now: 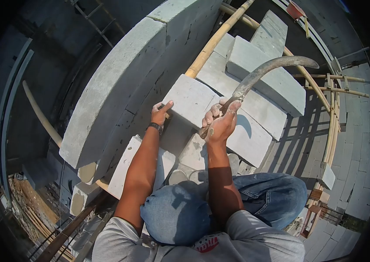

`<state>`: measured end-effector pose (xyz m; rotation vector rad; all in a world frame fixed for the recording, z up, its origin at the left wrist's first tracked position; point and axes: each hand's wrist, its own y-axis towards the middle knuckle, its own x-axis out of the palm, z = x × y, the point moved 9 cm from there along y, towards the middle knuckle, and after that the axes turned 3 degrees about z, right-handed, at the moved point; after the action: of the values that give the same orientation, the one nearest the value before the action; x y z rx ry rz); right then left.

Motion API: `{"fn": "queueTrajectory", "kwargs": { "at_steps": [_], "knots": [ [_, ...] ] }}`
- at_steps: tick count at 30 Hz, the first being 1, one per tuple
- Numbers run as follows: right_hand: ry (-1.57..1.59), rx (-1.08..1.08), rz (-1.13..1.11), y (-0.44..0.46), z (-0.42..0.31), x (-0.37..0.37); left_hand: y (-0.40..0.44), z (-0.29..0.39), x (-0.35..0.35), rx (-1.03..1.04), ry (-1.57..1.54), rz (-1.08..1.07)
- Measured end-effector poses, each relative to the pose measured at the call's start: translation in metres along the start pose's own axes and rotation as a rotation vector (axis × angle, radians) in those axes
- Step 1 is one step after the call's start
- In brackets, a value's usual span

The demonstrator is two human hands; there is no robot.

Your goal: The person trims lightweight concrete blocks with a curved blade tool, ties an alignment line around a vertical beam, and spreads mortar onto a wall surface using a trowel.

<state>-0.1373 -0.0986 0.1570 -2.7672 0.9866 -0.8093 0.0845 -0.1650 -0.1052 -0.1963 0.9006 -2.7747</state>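
A curved metal blade (266, 74) with a dark handle rises from my right hand (222, 122), whose fingers are wrapped round the handle. The blade arcs over the pale blocks toward the upper right. My left hand (161, 112), with a dark watch at the wrist, rests at the left edge of a white block (189, 98). Its thumb lies along the block's edge, and the other fingers are partly hidden. The block's right corner is close to my right hand. Below the blade, its shadow falls on another pale block (250, 139).
A tall block wall (110, 83) stands at my left. Bamboo poles (220, 37) run behind the blocks. More blocks (266, 74) lie stacked to the right, with a block wall (351, 144) beyond. A red container (295, 10) is at the upper right.
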Motion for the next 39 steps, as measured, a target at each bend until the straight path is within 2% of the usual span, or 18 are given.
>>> {"fn": "queueTrajectory", "kwargs": {
  "at_steps": [2, 4, 6, 7, 8, 11, 14, 15, 17, 20, 23, 25, 26, 32, 35, 36, 38, 39],
  "knots": [
    [0.031, -0.208, -0.056, -0.002, -0.029, 0.011, 0.005, -0.006, 0.001, 0.001, -0.002, -0.005],
    [-0.029, -0.223, -0.003, -0.001, 0.006, -0.004, 0.024, -0.018, 0.0, 0.018, -0.011, -0.012],
    [-0.239, 0.12, 0.136, 0.006, 0.118, -0.06, 0.022, -0.014, 0.003, -0.002, -0.038, -0.049],
    [-0.263, 0.623, 0.259, -0.012, 0.16, -0.079, 0.033, -0.022, 0.002, 0.008, -0.023, -0.071],
    [-0.294, 0.563, 0.252, -0.011, 0.163, -0.083, 0.042, -0.024, 0.003, 0.002, 0.007, -0.153],
    [-0.249, 0.547, 0.215, -0.018, 0.138, -0.061, 0.016, -0.004, 0.013, 0.04, -0.063, -0.13],
    [-0.087, 0.343, 0.13, -0.019, 0.072, -0.02, 0.016, 0.004, 0.012, 0.062, -0.05, -0.059],
    [-0.079, 0.213, 0.082, -0.016, 0.05, -0.012, 0.008, 0.001, 0.006, 0.057, -0.04, -0.014],
    [-0.036, -0.049, -0.018, -0.008, 0.014, 0.005, 0.019, -0.006, 0.007, 0.051, -0.033, -0.098],
    [-0.044, -0.207, 0.041, -0.003, 0.039, -0.023, 0.028, -0.014, -0.001, 0.084, 0.016, -0.015],
    [-0.21, 0.643, 0.234, -0.019, 0.164, -0.091, 0.026, -0.019, 0.001, 0.116, 0.021, 0.01],
    [-0.16, 0.633, 0.211, -0.017, 0.155, -0.09, 0.029, -0.016, -0.004, 0.12, 0.084, 0.038],
    [-0.017, 0.658, 0.148, -0.014, 0.153, -0.084, 0.033, -0.018, -0.005, 0.137, 0.132, 0.047],
    [-0.027, 0.025, -0.057, -0.002, 0.017, -0.009, -0.018, 0.017, 0.003, 0.012, 0.056, 0.011],
    [0.051, -0.129, -0.111, 0.007, 0.022, -0.014, -0.017, 0.016, 0.005, 0.013, 0.049, 0.003],
    [-0.024, -0.086, -0.048, 0.01, 0.049, -0.03, -0.016, 0.016, 0.004, 0.016, 0.055, 0.0],
    [-0.169, 0.403, 0.076, 0.017, 0.128, -0.072, -0.014, 0.017, 0.002, 0.031, 0.02, 0.033],
    [-0.204, 0.661, 0.126, 0.006, 0.142, -0.077, -0.014, 0.015, 0.003, 0.036, 0.003, 0.048]
  ]
}}
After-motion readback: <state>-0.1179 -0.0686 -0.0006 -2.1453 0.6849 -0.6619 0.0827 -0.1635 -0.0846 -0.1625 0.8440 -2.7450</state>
